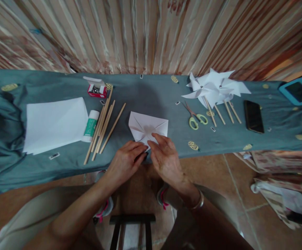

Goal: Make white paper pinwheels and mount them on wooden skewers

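Tablecloth (pixel 130 90) (pineapple-printed) under folded paper (pixel 147 122); curtain (pixel 140 38) behind.

Likely a home: curtains (pixel 130 38), tiled floor (pixel 210 168).

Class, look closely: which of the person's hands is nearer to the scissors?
The right hand: it is to the left of the scissors and closer to the person's body. The left hand is farther left, beyond the right one.

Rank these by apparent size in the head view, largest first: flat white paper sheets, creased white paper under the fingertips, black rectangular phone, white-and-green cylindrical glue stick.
1. Flat white sheets
2. Creased paper, partly covered
3. Black phone
4. Glue stick
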`<state>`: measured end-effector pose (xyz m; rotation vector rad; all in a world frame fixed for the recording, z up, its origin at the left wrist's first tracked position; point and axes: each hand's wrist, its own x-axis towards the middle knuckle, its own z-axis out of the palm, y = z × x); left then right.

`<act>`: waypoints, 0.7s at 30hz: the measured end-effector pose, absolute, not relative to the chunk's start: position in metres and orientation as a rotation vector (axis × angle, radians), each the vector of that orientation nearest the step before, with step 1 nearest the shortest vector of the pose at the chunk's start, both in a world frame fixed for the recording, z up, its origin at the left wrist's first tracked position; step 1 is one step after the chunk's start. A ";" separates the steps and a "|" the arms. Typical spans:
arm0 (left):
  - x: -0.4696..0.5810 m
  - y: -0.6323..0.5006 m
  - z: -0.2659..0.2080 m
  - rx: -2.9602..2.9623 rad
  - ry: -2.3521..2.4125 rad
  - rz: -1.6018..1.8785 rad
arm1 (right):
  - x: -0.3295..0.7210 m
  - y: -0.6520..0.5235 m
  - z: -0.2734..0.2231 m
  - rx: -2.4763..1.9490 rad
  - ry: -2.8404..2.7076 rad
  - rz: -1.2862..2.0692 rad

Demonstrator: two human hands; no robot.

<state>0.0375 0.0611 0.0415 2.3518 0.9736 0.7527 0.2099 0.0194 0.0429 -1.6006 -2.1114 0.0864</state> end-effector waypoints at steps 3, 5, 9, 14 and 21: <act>0.038 0.062 0.042 2.340 0.985 0.761 | 0.209 0.020 0.043 -1.636 -2.144 0.072; 0.038 0.063 0.043 2.338 0.985 0.774 | 0.209 0.020 0.043 -1.649 -2.152 0.074; 0.038 0.063 0.042 2.334 0.984 0.778 | 0.208 0.020 0.041 -1.631 -2.132 0.059; 0.039 0.063 0.042 2.334 1.004 0.769 | 0.208 0.020 0.040 -1.642 -2.139 0.060; 0.039 0.064 0.042 2.361 1.009 0.799 | 0.209 0.021 0.041 -1.680 -2.152 0.117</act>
